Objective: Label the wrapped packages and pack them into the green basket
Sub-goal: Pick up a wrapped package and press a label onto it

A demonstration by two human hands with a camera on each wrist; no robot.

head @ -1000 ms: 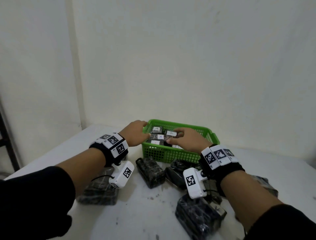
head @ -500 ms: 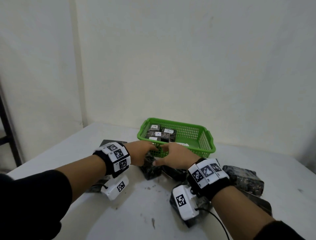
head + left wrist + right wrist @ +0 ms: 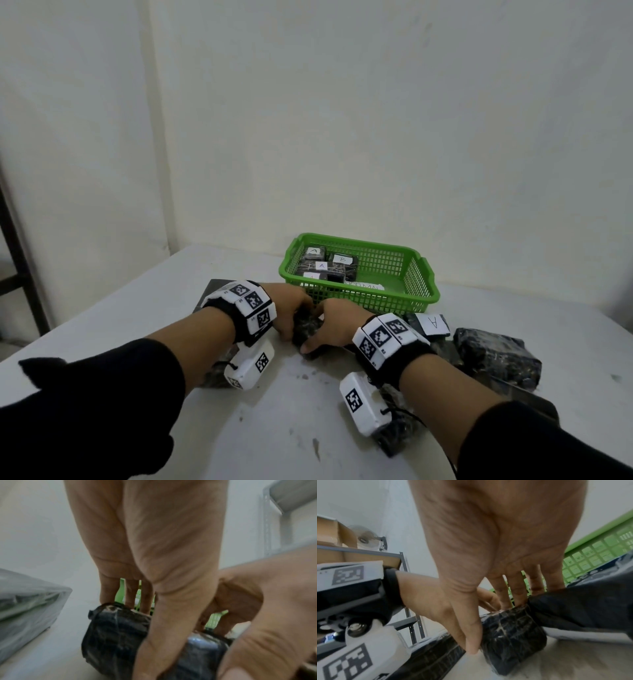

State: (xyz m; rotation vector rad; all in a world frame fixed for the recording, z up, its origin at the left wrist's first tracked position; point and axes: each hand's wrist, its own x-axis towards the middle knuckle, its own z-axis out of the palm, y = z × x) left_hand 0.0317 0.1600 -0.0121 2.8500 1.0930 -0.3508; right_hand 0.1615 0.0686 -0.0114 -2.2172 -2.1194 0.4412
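The green basket (image 3: 416,274) stands at the back of the white table and holds several dark wrapped packages with white letter labels (image 3: 322,265). Just in front of it lies an unlabelled dark wrapped package (image 3: 306,329), also seen close up (image 3: 116,635) (image 3: 513,635). Both hands hold it on the table. My left hand (image 3: 293,317) grips its left side, fingers over the far end (image 3: 132,595) and thumb on the near side. My right hand (image 3: 320,334) pinches its right side, thumb (image 3: 471,639) in front and fingers behind.
A package labelled A (image 3: 432,323) and a larger unlabelled package (image 3: 496,356) lie to the right. More dark packages sit under my left wrist (image 3: 214,377) and my right wrist (image 3: 395,433). A metal shelf with a cardboard box (image 3: 332,538) stands off to the side.
Both hands have come out of the basket toward me, dropped to the table and taken hold of a loose package in front of it.
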